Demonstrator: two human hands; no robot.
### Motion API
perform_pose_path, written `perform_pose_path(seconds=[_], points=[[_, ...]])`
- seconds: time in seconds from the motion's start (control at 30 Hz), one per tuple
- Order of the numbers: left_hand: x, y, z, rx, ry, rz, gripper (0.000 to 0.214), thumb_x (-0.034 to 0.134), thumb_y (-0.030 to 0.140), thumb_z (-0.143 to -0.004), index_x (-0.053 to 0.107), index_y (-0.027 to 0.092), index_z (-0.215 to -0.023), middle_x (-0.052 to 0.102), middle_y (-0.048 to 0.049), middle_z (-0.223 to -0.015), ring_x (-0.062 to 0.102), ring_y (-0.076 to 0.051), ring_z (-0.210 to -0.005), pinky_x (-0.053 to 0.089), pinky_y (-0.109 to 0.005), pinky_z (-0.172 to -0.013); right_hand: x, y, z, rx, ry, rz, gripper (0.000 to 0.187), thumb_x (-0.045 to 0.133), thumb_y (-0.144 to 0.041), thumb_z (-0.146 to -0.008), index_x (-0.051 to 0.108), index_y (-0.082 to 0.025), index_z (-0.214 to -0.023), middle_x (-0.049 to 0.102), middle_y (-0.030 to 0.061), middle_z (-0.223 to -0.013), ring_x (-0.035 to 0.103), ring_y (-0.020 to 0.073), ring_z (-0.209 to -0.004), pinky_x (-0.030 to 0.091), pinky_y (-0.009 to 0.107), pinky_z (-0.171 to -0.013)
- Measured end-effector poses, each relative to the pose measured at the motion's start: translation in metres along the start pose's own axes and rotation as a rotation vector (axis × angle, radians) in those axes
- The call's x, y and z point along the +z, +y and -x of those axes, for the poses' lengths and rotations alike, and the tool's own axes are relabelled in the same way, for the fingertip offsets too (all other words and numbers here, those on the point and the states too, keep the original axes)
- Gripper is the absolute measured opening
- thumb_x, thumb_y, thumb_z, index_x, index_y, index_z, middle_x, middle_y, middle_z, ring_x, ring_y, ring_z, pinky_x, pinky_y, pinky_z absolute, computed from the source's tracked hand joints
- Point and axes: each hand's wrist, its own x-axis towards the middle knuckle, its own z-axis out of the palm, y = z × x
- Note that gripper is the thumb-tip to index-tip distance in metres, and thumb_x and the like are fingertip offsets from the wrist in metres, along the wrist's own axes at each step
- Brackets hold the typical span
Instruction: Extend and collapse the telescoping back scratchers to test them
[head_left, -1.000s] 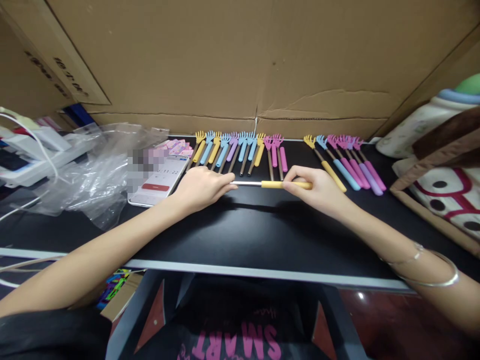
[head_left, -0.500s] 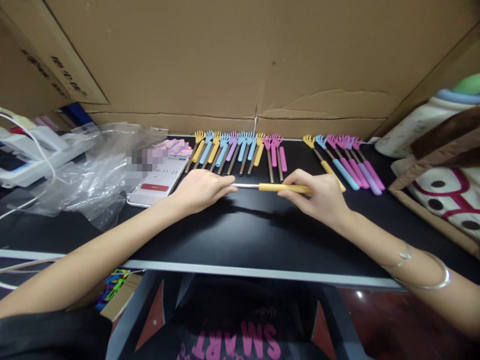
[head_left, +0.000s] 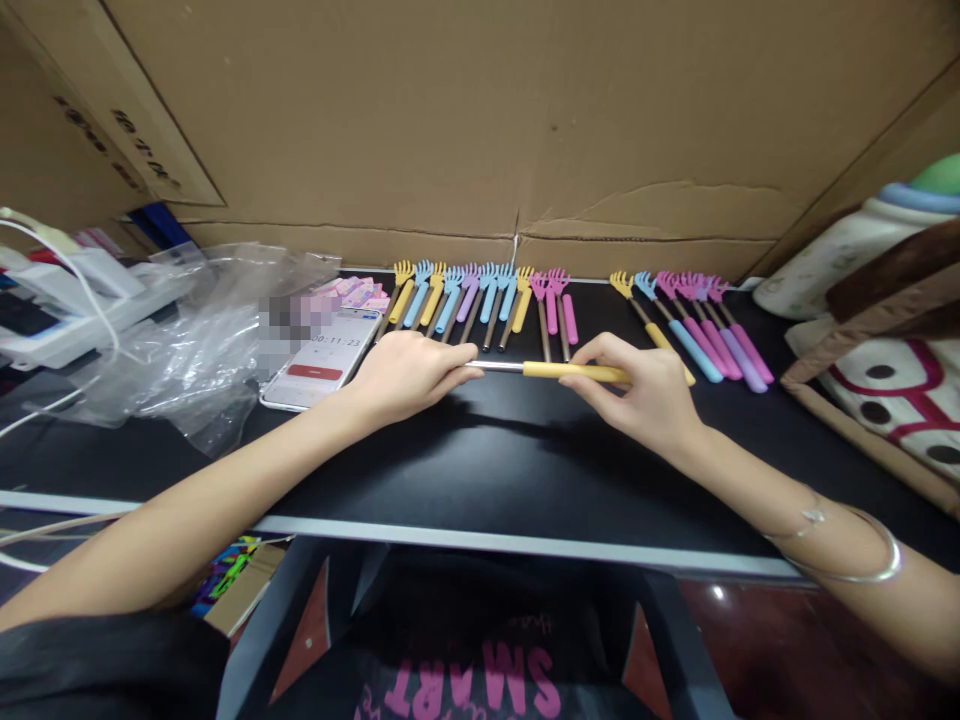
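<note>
A back scratcher (head_left: 501, 367) is held level above the black desk between my two hands. My left hand (head_left: 411, 378) is closed round its metal rod, hiding that end of it. The fingers of my right hand (head_left: 637, 385) pinch the yellow handle sleeve (head_left: 547, 370), which sits on the rod. Behind my hands lies a row of back scratchers with bare rods (head_left: 469, 325), loose coloured sleeves such as a pink one (head_left: 569, 318) beside them. To the right are several scratchers with sleeves on their rods, among them one with a blue handle (head_left: 696, 350).
A phone (head_left: 319, 372) showing a timer lies left of my left hand, near crumpled clear plastic bags (head_left: 191, 345). A white power strip (head_left: 90, 320) is at far left. A bag (head_left: 892, 390) and a bottle (head_left: 817, 255) stand at right. Cardboard (head_left: 450, 120) walls the back.
The view has shifted very slightly. Both hands keep the same hold on the back scratcher, with no clear movement of the sleeve along the rod.
</note>
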Motion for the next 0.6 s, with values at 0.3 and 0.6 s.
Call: perform_pose_path(seconds=[0.3, 0.6], points=[[-0.003, -0.004, -0.002, -0.007, 0.017, 0.066, 0.043, 0.031, 0.048, -0.096, 0.063, 0.021, -0.085, 0.065, -0.0026, -0.065, 0.057, -0.017, -0.056, 0.022, -0.026, -0.05, -0.01, 0.004, -0.01, 0.026, -0.159, -0.157, 0.025, 0.057, -0.046, -0.081, 0.056, -0.021, -0.08, 0.047, -0.0053, -0.054, 0.034, 0.0065, -0.044, 0.027, 0.023, -0.047], [-0.007, -0.007, -0.003, -0.022, -0.003, 0.03, 0.04, 0.035, 0.047, -0.094, 0.066, 0.021, -0.087, 0.066, -0.0032, -0.064, 0.058, -0.017, -0.057, 0.022, -0.025, -0.052, -0.012, 0.02, -0.016, 0.058, -0.354, -0.305, 0.026, 0.056, -0.044, -0.082, 0.058, -0.018, -0.084, 0.036, -0.0077, -0.051, 0.03, 0.006, -0.047, 0.024, 0.022, -0.047]])
